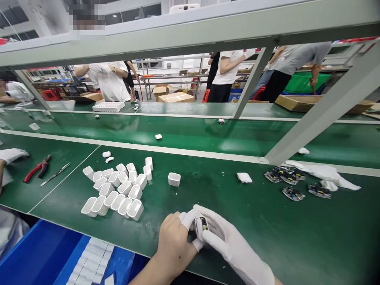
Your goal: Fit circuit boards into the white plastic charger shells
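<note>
Between my two hands, low in the middle of the head view, is a small white plastic housing (199, 229) with a dark, yellow-marked circuit board showing at its open end. My left hand (177, 241), with white finger cots on some fingertips, pinches it from the left. A full white glove covers my right hand (227, 237), whose fingers close on it from the right. A single open white housing (174, 179) stands beyond my hands. To the left is a group of several open white housings (125, 187). Several circuit boards (284, 175) lie at the right.
Red-handled pliers (37, 169) and tweezers (56, 174) lie at the left. A white glove (329, 174) and a white piece (244, 177) rest on the green bench. A conveyor belt (187, 134) runs behind. A slanted frame post (320, 107) crosses at right. Blue bins (38, 247) sit below; co-workers stand beyond.
</note>
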